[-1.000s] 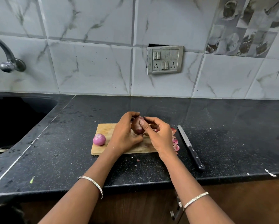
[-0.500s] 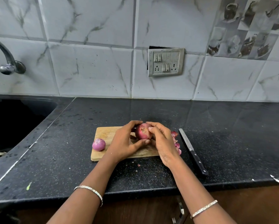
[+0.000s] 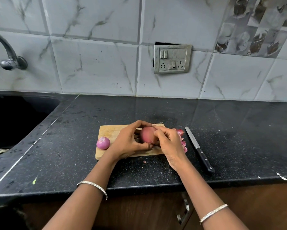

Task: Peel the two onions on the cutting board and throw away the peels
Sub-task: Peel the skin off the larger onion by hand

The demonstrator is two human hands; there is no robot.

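A reddish onion (image 3: 147, 136) is held just above the wooden cutting board (image 3: 109, 130). My left hand (image 3: 128, 141) cups it from the left, fingers curled over its top and under it. My right hand (image 3: 168, 143) grips it from the right, with the fingertips pinching at its skin. A smaller purple onion (image 3: 103, 142), with its skin off, lies at the board's left edge. Pink peels (image 3: 182, 140) lie in a small heap at the board's right end, partly hidden by my right hand.
A black-handled knife (image 3: 198, 149) lies on the dark counter (image 3: 239, 138) right of the board. A sink (image 3: 14, 120) with a tap (image 3: 8, 53) sits at the far left. Small peel scraps (image 3: 144, 162) dot the counter by the front edge.
The onion has been turned in my hands, from its dark side to a lighter pink side. Both hands have settled lower over the board.
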